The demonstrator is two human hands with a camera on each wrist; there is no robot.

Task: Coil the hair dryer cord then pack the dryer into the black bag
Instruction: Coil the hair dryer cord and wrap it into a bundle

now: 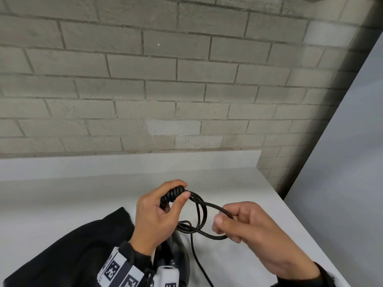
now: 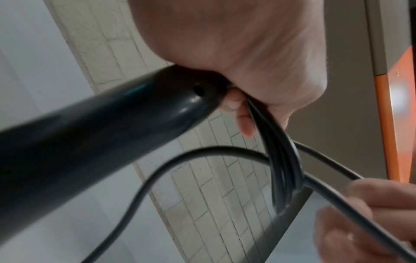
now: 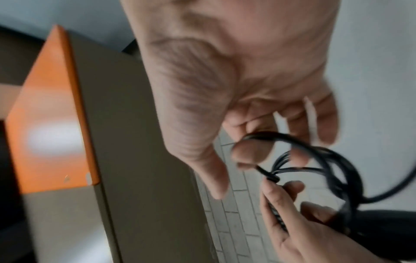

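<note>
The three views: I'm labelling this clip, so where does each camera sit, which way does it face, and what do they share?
Head: on the head, facing forward and down at the counter; left hand, right hand show.
Left wrist: along the left hand, up toward the brick wall.
Right wrist: along the right hand, toward the cabinet.
All share the cord and both hands.

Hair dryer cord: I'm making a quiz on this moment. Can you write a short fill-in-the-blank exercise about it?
1. The left hand grips the cord where it leaves the dryer's ____.
2. The right hand pinches a ____ of cord.
3. The black bag lies on the counter to the ____ of the hands.
4. The wall behind the counter is ____.

Missing: handle; loop; left; brick
</note>
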